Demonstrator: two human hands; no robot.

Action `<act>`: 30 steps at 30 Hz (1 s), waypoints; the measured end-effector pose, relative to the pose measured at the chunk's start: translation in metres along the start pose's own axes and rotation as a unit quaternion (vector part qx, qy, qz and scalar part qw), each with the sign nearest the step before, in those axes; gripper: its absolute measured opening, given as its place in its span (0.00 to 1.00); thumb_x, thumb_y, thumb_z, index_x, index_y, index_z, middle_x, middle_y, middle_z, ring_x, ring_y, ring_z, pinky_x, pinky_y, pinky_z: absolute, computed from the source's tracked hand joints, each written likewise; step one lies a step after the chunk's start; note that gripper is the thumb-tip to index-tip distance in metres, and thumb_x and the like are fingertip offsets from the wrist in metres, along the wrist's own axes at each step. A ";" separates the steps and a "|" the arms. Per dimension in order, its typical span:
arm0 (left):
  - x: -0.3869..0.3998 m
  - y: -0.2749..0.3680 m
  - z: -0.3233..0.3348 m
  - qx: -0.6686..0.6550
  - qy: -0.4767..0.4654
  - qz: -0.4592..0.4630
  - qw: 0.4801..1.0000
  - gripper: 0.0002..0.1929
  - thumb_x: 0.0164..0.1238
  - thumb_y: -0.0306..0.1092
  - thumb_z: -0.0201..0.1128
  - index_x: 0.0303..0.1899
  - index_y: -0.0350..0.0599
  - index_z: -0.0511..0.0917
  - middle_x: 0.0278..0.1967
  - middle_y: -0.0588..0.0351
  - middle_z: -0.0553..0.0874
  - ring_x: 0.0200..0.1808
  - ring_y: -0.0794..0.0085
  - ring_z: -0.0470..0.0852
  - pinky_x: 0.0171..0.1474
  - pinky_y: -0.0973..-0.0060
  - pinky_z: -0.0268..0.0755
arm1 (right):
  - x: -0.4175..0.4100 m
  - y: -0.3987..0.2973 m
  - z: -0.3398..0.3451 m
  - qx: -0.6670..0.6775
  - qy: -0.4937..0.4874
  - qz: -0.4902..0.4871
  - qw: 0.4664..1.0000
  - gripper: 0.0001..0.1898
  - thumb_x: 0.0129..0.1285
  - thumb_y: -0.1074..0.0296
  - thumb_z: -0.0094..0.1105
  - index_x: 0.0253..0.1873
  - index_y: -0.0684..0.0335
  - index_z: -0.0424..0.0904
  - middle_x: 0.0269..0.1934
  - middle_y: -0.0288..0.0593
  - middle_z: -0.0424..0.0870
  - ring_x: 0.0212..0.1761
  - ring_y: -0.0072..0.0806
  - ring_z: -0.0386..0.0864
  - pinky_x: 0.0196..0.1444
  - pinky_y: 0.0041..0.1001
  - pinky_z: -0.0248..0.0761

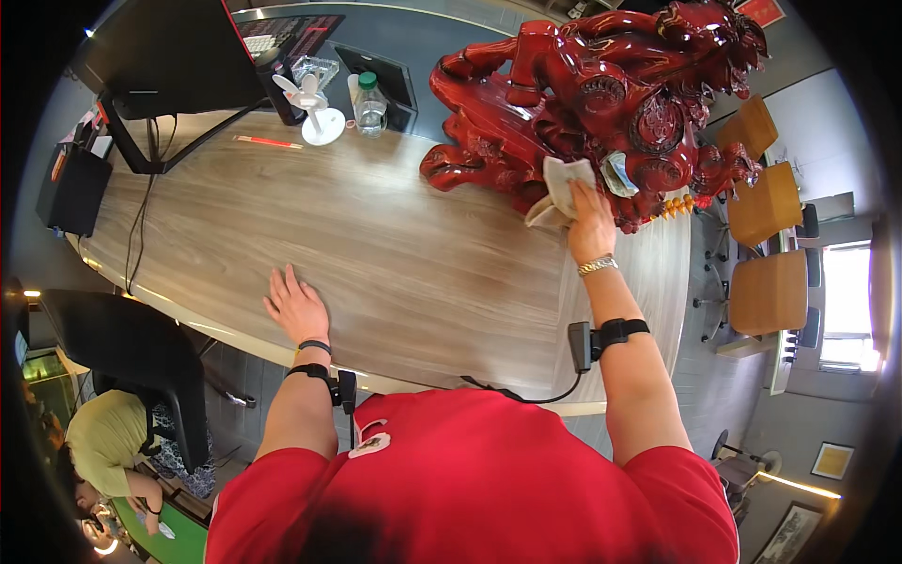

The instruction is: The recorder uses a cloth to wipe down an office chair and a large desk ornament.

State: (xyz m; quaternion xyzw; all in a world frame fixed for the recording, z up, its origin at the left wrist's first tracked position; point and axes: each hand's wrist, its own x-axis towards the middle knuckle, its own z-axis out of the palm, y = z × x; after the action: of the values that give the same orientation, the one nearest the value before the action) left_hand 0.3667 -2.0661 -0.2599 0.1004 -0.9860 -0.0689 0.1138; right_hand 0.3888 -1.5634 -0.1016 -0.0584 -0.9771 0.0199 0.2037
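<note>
My right hand holds a beige cloth against the lower front of a large, glossy dark-red carved statue. Folded paper, perhaps banknotes, is tucked into the statue just beside that hand. Part of the cloth hangs down towards the wood-grain desk; my fingers lie over its right side. My left hand rests palm down on the desk near its front edge, fingers apart, with nothing in it.
A monitor, a white toy-like fan, a green-capped bottle and a red-and-white strip occupy the desk's far left. Black cables hang over its left edge. A black chair and another person are at lower left.
</note>
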 end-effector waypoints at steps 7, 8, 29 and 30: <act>0.000 0.002 0.000 -0.002 -0.004 -0.006 1.000 0.24 0.81 0.38 0.51 0.75 0.54 0.70 0.78 0.50 0.69 0.81 0.59 0.63 0.81 0.44 0.49 | -0.035 -0.003 -0.008 -0.004 0.010 0.094 0.995 0.30 0.59 0.81 0.56 0.68 0.58 0.81 0.67 0.42 0.82 0.64 0.51 0.77 0.67 0.42 0.74; 0.000 0.001 0.000 0.001 -0.007 -0.006 1.000 0.24 0.81 0.38 0.51 0.75 0.54 0.69 0.78 0.50 0.69 0.81 0.59 0.63 0.81 0.44 0.49 | -0.031 -0.011 -0.006 -0.004 0.025 0.070 0.997 0.30 0.59 0.81 0.56 0.67 0.57 0.82 0.66 0.43 0.83 0.65 0.52 0.77 0.68 0.43 0.73; 0.000 0.001 -0.005 -0.029 -0.001 0.000 1.000 0.26 0.79 0.37 0.53 0.76 0.53 0.69 0.79 0.49 0.68 0.80 0.57 0.63 0.81 0.44 0.47 | 0.094 -0.180 0.102 -0.059 -0.050 -0.275 0.958 0.21 0.66 0.72 0.55 0.63 0.61 0.81 0.73 0.40 0.75 0.78 0.46 0.67 0.80 0.44 0.60; 0.001 0.001 -0.004 -0.029 0.005 0.001 1.000 0.26 0.79 0.38 0.53 0.76 0.53 0.69 0.79 0.49 0.68 0.80 0.56 0.63 0.81 0.44 0.47 | 0.096 -0.170 0.109 -0.104 -0.140 -0.228 0.958 0.27 0.69 0.71 0.53 0.73 0.57 0.73 0.79 0.39 0.68 0.80 0.46 0.64 0.80 0.44 0.62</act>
State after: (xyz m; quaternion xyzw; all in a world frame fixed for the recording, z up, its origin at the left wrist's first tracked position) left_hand 0.3670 -2.0656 -0.2554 0.0967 -0.9831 -0.0973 0.1214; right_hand 0.2394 -1.7220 -0.1531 0.1483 -0.9798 -0.1212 0.0572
